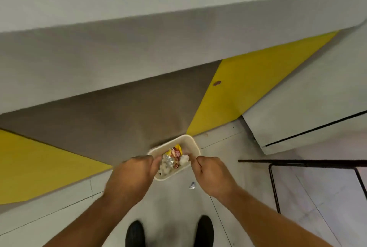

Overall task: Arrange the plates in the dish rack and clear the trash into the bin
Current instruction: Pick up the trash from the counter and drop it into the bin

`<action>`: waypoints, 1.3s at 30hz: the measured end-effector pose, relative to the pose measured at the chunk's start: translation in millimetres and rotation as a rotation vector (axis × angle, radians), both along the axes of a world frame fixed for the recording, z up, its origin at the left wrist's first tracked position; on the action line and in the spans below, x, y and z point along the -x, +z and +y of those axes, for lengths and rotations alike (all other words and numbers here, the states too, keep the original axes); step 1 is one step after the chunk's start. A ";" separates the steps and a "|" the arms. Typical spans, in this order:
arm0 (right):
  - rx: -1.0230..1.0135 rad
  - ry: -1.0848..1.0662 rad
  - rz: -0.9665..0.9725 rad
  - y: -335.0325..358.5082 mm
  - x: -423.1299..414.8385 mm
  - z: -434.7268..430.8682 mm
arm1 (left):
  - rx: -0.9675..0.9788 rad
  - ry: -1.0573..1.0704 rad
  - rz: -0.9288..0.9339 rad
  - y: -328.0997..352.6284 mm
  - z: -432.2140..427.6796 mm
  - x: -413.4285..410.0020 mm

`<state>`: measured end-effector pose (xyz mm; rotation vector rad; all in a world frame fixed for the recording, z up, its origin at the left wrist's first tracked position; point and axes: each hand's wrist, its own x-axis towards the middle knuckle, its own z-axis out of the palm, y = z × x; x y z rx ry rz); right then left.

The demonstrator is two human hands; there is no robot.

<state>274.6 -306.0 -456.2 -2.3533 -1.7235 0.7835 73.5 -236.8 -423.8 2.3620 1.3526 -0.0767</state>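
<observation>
left hand (133,175) and right hand (212,175) curled over bin (191,141), can't tell what they pinch; release low, then grab stray scrap (192,185).

One cream bin (191,141), just the one. Inside it a jumble of trash (172,159): at least five bits, too tangled to count exactly. One foil scrap (192,185) alone on the floor (174,205). Two hands, the left hand (133,177) and the right hand (214,177). Two black shoes, the left shoe (135,233) and the right shoe (203,230). Two yellow wall panels, a near panel (39,163) and a far panel (248,87). One dark metal frame (273,187).
</observation>
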 end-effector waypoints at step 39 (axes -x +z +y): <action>-0.118 0.138 0.194 -152.6 -35.9 38.8 | -0.006 0.074 -0.240 -190.1 16.7 -40.5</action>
